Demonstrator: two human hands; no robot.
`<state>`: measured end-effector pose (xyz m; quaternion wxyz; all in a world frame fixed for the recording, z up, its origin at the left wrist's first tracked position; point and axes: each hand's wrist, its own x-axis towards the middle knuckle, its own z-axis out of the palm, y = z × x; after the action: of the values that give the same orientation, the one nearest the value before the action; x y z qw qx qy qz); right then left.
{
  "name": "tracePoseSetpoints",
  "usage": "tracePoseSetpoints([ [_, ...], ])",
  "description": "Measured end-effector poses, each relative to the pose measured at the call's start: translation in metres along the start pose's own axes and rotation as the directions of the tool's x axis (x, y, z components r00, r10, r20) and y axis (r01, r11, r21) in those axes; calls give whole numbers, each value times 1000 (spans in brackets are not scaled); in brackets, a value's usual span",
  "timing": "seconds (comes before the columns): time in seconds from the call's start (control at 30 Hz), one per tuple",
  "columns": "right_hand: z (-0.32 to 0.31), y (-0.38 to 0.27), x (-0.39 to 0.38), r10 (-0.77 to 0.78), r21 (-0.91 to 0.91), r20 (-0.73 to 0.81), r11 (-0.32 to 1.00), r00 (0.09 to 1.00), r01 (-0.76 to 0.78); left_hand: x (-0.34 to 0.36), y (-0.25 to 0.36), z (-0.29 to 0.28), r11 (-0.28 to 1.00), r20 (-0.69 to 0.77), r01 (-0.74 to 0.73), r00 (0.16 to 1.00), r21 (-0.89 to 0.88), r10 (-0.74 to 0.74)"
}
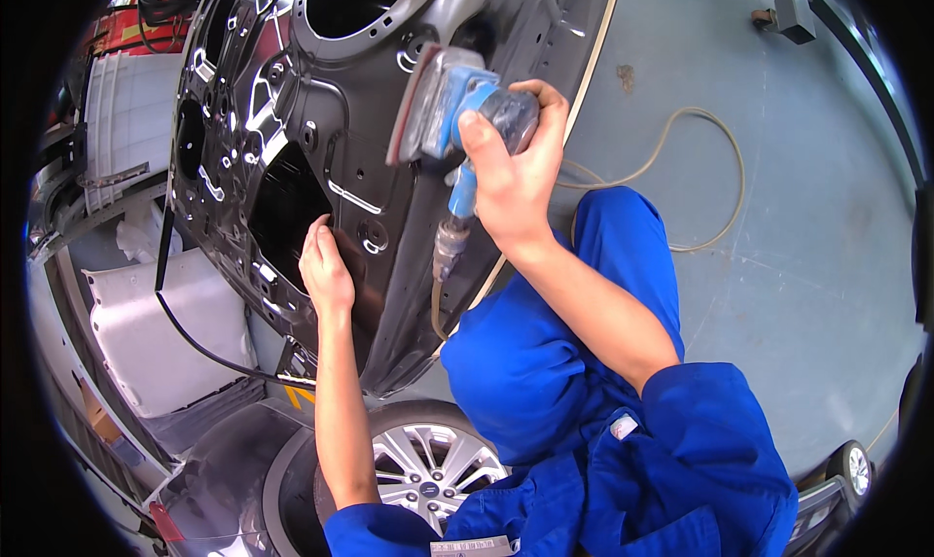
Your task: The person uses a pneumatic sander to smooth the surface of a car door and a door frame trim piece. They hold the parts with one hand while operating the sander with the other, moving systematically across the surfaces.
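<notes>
My right hand (518,158) is wrapped round the body of a blue and grey air sander (477,109). The sander is tilted, its flat reddish pad facing left, and it looks lifted off the surface behind it. A hose coupling hangs from its handle. In front of me stands a black car door (404,255) with its inner metal side showing, full of holes and pressed ridges. My left hand (326,265) grips the edge of a large dark opening in the door, fingers together. Its fingertips are partly hidden at that edge.
A pale air hose (744,168) loops over the grey floor (817,255) at right. Below the door are a car wheel (428,460) and a dark car body (229,469). White panels (175,333) stand at left, and a metal stand (790,12) is at upper right.
</notes>
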<state>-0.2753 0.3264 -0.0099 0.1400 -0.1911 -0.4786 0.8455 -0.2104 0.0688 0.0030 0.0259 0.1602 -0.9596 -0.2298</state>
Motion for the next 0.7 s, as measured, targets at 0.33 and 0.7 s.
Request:
tracePoseSetpoints([
  [0.33, -3, -2, -2, 62, 114, 45, 991, 997, -67, -1, 2, 2, 1000, -8, 23, 1000, -3, -23],
  [0.7, -6, -3, 3, 213, 173, 1, 962, 977, -209, 2, -3, 2, 1000, -12, -4, 1000, 29, 4],
])
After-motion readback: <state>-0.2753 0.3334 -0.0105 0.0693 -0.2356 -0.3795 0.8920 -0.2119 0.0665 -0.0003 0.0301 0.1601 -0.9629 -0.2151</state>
